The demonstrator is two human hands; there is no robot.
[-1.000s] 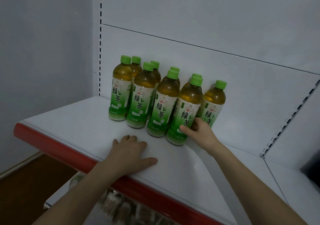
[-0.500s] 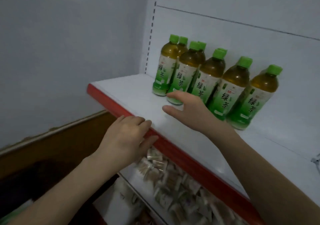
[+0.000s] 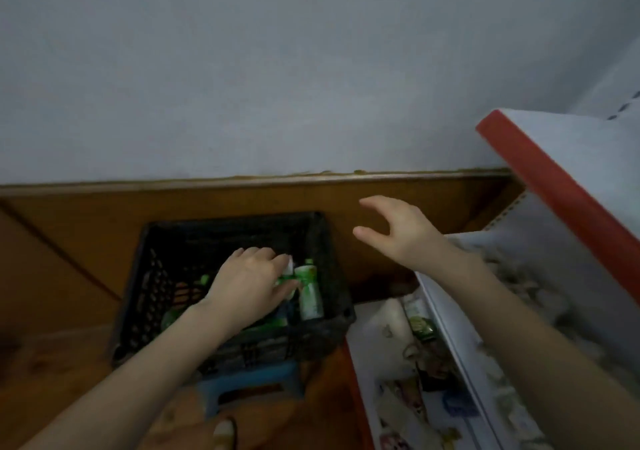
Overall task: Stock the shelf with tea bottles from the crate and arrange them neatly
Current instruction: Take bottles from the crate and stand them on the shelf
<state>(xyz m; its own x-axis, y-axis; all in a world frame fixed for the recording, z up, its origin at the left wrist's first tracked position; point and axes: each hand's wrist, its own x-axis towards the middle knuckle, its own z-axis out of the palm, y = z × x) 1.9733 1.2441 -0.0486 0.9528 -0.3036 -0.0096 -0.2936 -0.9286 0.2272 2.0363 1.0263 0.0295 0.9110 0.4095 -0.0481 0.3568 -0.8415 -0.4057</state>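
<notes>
Fetching step: inside the black crate (image 3: pixel 145 297), near its right wall, the left hand (image 3: pixel 247 285) reaches onto a tea bottle (image 3: pixel 310 297). Blur hides whether its fingers grip yet. The right hand (image 3: pixel 398 231) hovers spread and empty. Next, probably: clasp the bottle and lift it to the shelf (image 3: pixel 554 186).

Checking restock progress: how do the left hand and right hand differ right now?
The left hand is down inside the black crate; the right hand hangs outside it, higher up. The left hand's fingers curl on a tea bottle; the right hand is spread, holding nothing. Both are bare.
</notes>
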